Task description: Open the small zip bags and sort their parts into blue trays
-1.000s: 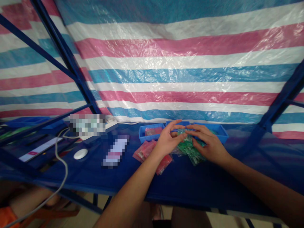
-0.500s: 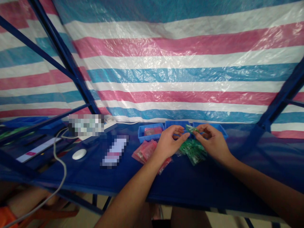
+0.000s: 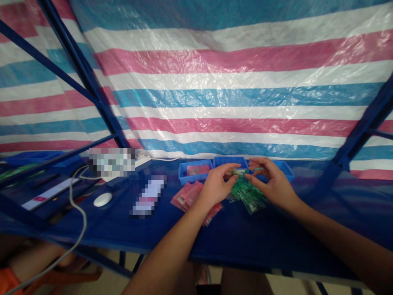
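My left hand [image 3: 219, 182] pinches the end of a small green-tinted plastic packet [image 3: 240, 171] between thumb and fingers. Just right of it, my right hand [image 3: 272, 180] is open, thumb and fingers apart, with its thumb tip close to the packet. Below both hands lies a heap of green plastic packets [image 3: 250, 196] on the blue table [image 3: 245, 239]. Pink plastic packets [image 3: 187, 196] are spread left of the heap, partly covered by my left forearm. What the packets contain is too blurred to tell.
Behind my hands stand three blue bins: a left bin [image 3: 183, 175] with pink packets inside, a middle bin [image 3: 229, 160] and a right bin [image 3: 285, 170]. To the left are a white oval object [image 3: 102, 199], a blurred-out phone-like item [image 3: 150, 194] and a white cable [image 3: 82, 223]. Blue frame posts [image 3: 98, 98] flank the table.
The green packet has moved down and left with my left hand. My right hand has let go of it and its fingers have spread.
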Action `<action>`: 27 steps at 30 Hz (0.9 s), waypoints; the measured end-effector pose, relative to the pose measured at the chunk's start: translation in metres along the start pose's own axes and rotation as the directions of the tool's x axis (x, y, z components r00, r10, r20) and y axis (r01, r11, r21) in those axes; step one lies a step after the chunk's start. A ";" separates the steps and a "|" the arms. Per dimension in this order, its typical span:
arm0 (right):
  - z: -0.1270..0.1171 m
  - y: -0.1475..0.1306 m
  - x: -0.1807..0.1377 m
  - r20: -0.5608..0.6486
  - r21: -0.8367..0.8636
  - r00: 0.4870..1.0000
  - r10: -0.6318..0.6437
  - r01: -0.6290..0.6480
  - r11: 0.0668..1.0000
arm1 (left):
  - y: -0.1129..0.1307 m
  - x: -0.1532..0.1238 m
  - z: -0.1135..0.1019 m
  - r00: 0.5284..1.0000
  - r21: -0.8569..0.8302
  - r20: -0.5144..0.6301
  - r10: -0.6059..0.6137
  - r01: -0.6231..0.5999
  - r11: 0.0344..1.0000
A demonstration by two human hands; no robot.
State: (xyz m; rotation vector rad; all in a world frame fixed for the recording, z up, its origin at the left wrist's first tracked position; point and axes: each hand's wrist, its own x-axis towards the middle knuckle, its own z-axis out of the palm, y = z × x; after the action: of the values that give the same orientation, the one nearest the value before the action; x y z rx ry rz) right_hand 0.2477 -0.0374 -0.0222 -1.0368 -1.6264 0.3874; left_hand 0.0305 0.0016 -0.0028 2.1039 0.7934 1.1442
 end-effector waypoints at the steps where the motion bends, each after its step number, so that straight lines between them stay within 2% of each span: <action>1: -0.001 -0.001 0.000 0.035 0.015 0.999 -0.002 0.002 1.000 | -0.002 -0.001 0.002 1.000 -0.051 0.014 -0.006 0.006 0.999; 3: -0.001 -0.002 0.001 0.121 0.032 0.993 -0.012 0.008 0.999 | -0.005 -0.001 0.007 0.999 -0.152 0.037 0.001 0.004 0.988; 5: 0.000 -0.003 0.001 0.151 0.051 0.989 0.007 -0.015 0.999 | -0.007 -0.001 0.008 1.000 -0.187 0.027 0.013 -0.007 0.982; 7: 0.001 0.000 0.001 0.099 0.090 0.992 0.073 -0.082 0.993 | -0.007 0.000 0.008 0.999 -0.114 -0.032 0.029 -0.032 0.993; 9: 0.002 0.004 0.000 0.016 0.138 0.989 0.146 -0.147 0.979 | -0.005 0.000 0.005 0.995 0.028 -0.077 0.064 -0.062 0.998; 12: 0.004 0.010 -0.001 -0.047 0.190 0.982 0.184 -0.172 0.967 | -0.001 -0.001 0.002 0.994 0.128 -0.016 0.111 -0.108 0.986; 15: 0.006 0.006 -0.002 0.026 0.211 0.985 0.169 -0.171 0.962 | 0.000 -0.002 0.003 0.989 0.084 0.063 0.135 -0.140 0.987; 18: 0.006 -0.005 -0.003 0.111 0.224 0.982 0.155 -0.177 0.958 | 0.000 -0.003 0.004 0.992 0.070 0.060 0.107 -0.111 0.991; 22: 0.002 -0.016 -0.002 0.108 0.224 0.981 0.160 -0.180 0.958 | 0.003 -0.003 0.004 0.999 0.038 0.013 0.052 -0.053 0.998; 27: 0.003 -0.012 -0.002 0.127 0.209 0.979 0.160 -0.184 0.960 | 0.006 -0.002 -0.001 0.997 0.117 0.036 0.066 -0.070 0.991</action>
State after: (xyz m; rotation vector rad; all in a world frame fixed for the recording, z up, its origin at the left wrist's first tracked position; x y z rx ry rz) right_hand 0.2403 -0.0449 -0.0162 -1.0048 -1.5526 0.7361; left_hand 0.0302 -0.0030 0.0008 2.2568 0.7975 1.1212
